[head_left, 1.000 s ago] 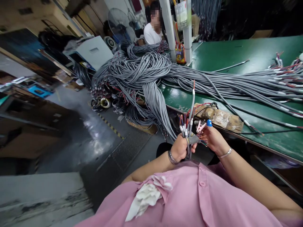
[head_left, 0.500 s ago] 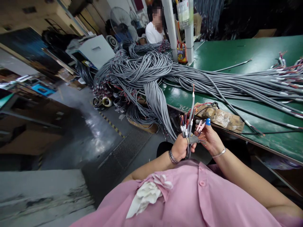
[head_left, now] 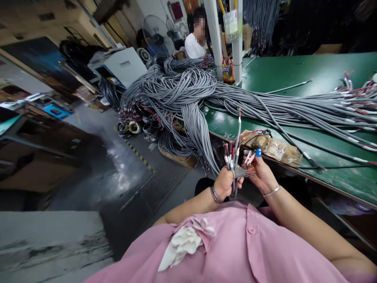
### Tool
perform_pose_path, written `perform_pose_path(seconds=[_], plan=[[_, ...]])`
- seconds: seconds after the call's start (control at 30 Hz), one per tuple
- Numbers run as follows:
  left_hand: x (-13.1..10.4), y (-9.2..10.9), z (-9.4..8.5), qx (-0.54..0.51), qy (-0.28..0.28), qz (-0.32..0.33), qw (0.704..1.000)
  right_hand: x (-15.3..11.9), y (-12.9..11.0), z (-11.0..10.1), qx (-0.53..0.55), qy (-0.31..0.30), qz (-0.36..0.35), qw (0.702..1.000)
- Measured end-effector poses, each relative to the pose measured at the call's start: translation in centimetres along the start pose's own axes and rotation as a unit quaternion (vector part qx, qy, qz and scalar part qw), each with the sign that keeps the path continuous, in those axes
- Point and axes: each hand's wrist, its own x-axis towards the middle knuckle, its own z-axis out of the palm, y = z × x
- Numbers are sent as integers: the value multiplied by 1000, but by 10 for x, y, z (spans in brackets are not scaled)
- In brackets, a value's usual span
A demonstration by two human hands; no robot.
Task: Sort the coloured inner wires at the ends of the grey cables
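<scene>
My left hand (head_left: 224,183), with a metal watch band at the wrist, is closed around a bunch of grey cables (head_left: 237,135). Their stripped ends show red, blue and dark wires above white wraps. One cable end (head_left: 240,173) bends across to the right, its bare copper-coloured strands fanned out towards my right hand. My right hand (head_left: 261,173) wears a bracelet and has a blue cover (head_left: 258,152) on one fingertip. Pinched in it is a small pink clip-like tool (head_left: 249,158), beside the fanned strands. What kind of tool it is, I cannot make out.
A big heap of grey cables (head_left: 185,84) spreads over the green table (head_left: 294,67) and hangs off its left end. Near the front edge lies a taped wooden block (head_left: 273,149). White posts (head_left: 216,43) rise behind. A person (head_left: 194,45) sits beyond, near a fan (head_left: 157,35).
The view has shifted slightly, so the background sits a little lower. Both hands keep nearly the same pose, with the cables and the pink tool still held.
</scene>
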Motion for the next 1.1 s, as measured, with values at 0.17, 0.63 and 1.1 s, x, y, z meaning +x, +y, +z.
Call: perform_pose_path(seconds=[0.17, 0.63, 1.1], plan=[[1, -1, 0, 10, 4, -9, 1000, 1, 2, -1, -12, 15, -3, 1000], [-11, -2, -5, 29, -17, 24, 999, -11, -6, -11, -12, -56, 35, 998], [-9, 1, 9, 6, 35, 52, 998, -14, -5, -7, -88, -48, 1, 995]])
